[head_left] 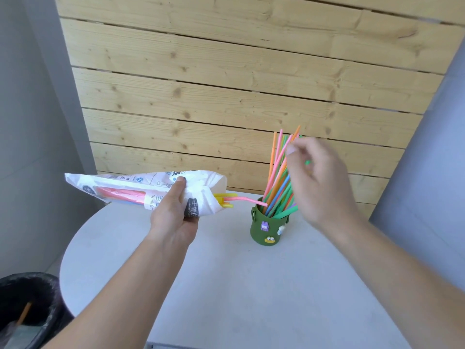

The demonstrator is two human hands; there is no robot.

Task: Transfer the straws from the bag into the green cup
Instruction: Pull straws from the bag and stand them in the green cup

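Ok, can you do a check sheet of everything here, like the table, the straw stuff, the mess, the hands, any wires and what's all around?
Surface: round pale table; the cup stands on it.
Job's things: green cup upright, many coloured straws standing in it; bag held on its side above the table, mouth towards the cup; a pink straw and yellow straws poke out.
Clutter: black-lined bin at lower left, an orange stick inside.
Hands: left hand grips the bag; right hand at the straw tops, blurred, grip unclear.
Cables: nothing seen.
Surroundings: wooden plank wall behind, grey walls either side.
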